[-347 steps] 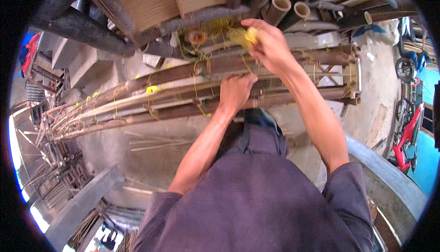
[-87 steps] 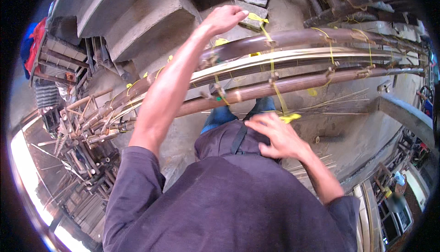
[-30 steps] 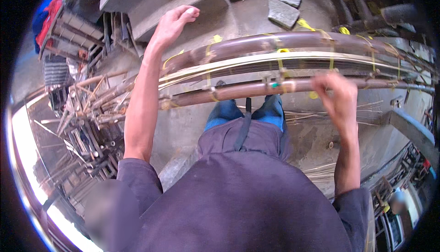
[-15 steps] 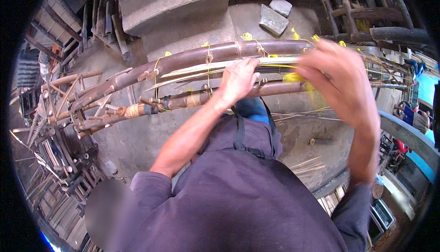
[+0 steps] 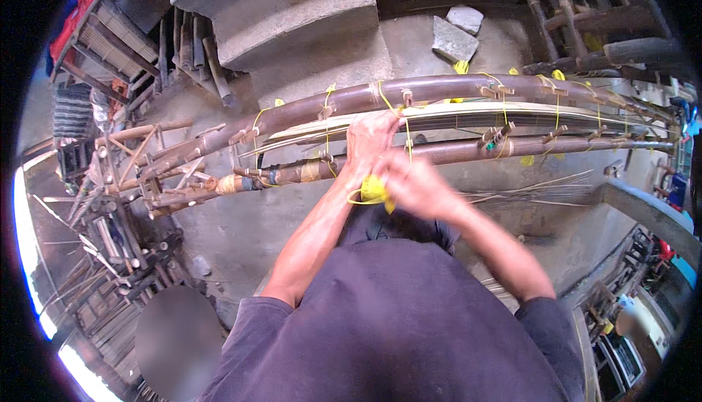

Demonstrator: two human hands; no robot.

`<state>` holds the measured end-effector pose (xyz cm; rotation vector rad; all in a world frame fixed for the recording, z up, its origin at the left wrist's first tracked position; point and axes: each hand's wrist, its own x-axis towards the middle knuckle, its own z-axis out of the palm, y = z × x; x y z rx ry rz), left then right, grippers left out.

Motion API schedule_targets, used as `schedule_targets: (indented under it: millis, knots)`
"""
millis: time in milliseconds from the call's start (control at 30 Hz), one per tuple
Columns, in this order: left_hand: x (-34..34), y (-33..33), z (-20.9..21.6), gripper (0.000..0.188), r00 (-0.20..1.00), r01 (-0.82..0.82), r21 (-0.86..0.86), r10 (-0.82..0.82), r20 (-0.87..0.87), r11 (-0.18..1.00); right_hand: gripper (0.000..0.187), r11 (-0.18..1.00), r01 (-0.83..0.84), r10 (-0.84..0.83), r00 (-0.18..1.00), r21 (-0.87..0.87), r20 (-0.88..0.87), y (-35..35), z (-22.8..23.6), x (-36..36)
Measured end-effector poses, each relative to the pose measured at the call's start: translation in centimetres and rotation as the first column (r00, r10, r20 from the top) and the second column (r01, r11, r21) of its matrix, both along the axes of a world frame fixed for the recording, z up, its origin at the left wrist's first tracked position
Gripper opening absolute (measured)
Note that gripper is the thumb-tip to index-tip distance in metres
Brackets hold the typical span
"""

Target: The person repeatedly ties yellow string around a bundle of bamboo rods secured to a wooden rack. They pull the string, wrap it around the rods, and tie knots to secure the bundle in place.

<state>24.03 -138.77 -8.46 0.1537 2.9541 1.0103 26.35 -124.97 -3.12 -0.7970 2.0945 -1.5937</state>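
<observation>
And the right hand (image 5: 417, 182) sweeps in, blurred, from farther right to just beside the left hand (image 5: 370, 138), fingers curled on a bright yellow bundle of thin twine (image 5: 374, 191)! Left fingers stay bent over pale, flat split-bamboo strips (image 5: 475, 111) between long brown bamboo poles (image 5: 446, 91), their grip hidden.

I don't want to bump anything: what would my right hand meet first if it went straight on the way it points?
Most likely your left hand, near the wrist. Your right hand points up and left in the picture, toward it. Depth is unclear, so it might pass over instead.
</observation>
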Motion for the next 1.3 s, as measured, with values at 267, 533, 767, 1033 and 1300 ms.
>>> schedule_targets:
  millis: [267, 533, 767, 1033, 1300]
  knots:
    - [-12.8, 2.3, 5.1, 0.027, 0.935, -0.071, 0.478, -0.108, 0.337, 0.875, 0.021, 0.843, -0.294, 0.254, 0.956, 0.45, 0.15, 0.2, -4.9, 2.5]
    - [-19.5, -6.1, -2.3, 0.042, 0.781, 0.209, 0.04, -0.191, 0.595, 0.977, 0.069, 0.972, -0.098, 0.107, 0.994, 0.213, -0.03, 2.4, 0.9, 6.2]
    - [-12.4, -14.2, 3.8, 0.042, 0.95, 0.264, 0.099, -0.276, 0.147, 0.959, 0.047, 0.915, 0.208, -0.401, 0.577, 0.346, 0.712, -11.4, -14.4, 10.6]
    - [3.7, -14.2, -1.5, 0.03, 0.993, 0.117, 0.145, -0.111, -0.044, 0.983, 0.018, 0.725, -0.143, 0.467, 0.821, 0.673, -0.329, -18.0, 16.2, -6.7]
    - [1.5, -12.7, -1.0, 0.014, 0.974, 0.126, 0.116, -0.1, -0.205, 0.985, 0.036, 0.655, 0.408, -0.186, 0.903, 0.636, -0.387, -16.0, -5.9, -13.9]
